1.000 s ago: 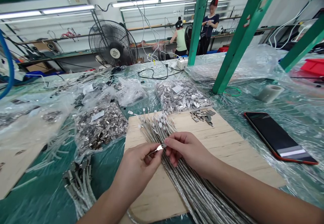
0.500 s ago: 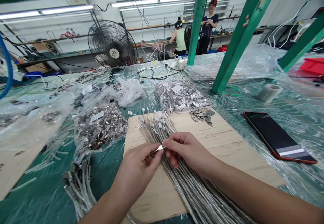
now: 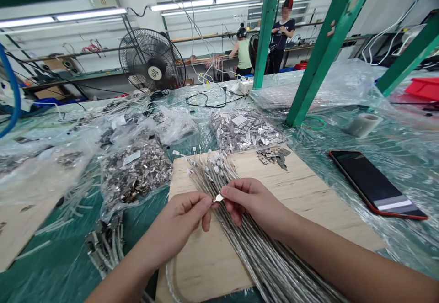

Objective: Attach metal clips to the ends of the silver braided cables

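Head view, from the left: a bag of metal parts (image 3: 137,170) lies on the green bench cover (image 3: 144,220), clear plastic probably keeping the small pieces together. Nearer, a short bundle of cables with metal ends (image 3: 106,241) lies apart from the longer ones, perhaps to keep 2 groups separate. The left hand (image 3: 187,216) has thumb and forefinger pinching the thin left end of a shiny metal piece (image 3: 219,198); whether that end is metal or wire, I cannot tell. The piece sits between the 2 hands, above the wooden board (image 3: 308,202). The right hand (image 3: 247,198) pinches its right end between thumb and forefinger; a grip from both sides seems meant to steady so small a part. Beneath, long braided cables (image 3: 254,248) run side by side, white tips (image 3: 216,166) at the far end, likely so each tip is easily reached. Loose flat pieces (image 3: 274,156) rest on the board's far edge, seemingly within reach of the right hand. Rightmost, a phone (image 3: 373,182) lies well apart.
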`<state>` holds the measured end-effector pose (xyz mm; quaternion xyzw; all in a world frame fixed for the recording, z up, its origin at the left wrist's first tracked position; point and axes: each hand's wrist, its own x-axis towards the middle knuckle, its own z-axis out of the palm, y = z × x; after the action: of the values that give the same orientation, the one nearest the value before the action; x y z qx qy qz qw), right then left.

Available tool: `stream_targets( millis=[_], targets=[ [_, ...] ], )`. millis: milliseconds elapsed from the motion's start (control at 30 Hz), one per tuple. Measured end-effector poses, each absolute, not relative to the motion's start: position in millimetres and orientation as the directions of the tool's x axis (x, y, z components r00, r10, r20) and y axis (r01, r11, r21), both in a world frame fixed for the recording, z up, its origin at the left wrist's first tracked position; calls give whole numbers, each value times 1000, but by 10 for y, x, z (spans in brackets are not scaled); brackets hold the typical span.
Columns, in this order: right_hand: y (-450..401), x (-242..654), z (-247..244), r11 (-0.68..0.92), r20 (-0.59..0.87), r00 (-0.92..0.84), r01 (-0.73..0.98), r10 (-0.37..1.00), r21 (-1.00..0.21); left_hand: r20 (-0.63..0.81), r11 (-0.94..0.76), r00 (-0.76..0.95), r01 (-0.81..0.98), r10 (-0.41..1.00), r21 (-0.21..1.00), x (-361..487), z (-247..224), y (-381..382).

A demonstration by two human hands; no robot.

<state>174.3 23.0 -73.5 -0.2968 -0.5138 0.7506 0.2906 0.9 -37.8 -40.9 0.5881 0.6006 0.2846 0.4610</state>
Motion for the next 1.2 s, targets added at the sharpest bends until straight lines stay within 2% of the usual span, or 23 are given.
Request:
stream_targets(
  millis=[200, 300, 600, 767, 867, 1000, 1200],
  targets=[
    [245, 1743, -765, -302, -135, -663, -143, 736, -943, -365, 319, 136, 275, 921, 907, -10, -475, -382],
    [244, 1742, -778, -307, -145, -663, -135, 734, -942, -405, 366, 107, 269, 908, 891, -2, -492, -384],
    [253, 1758, -763, -329, -180, -666, -105, 724, -939, -326, 274, 74, 385, 942, 881, 18, -493, -372],
    [243, 1798, -700, -183, -171, -724, 62, 669, -981, -325, 232, 163, 422, 931, 876, -14, -428, -416],
    [228, 1807, -688, -155, -181, -746, 105, 640, -982, -352, 229, 226, 437, 908, 870, -21, -393, -431],
    [244, 1805, -729, -243, -243, -698, 102, 673, -965, -356, 234, 197, 460, 914, 857, -15, -396, -417],
    [313, 1841, -764, -292, -260, -760, 97, 595, -952, -381, 312, 112, 391, 918, 866, -5, -419, -399]
  ],
)
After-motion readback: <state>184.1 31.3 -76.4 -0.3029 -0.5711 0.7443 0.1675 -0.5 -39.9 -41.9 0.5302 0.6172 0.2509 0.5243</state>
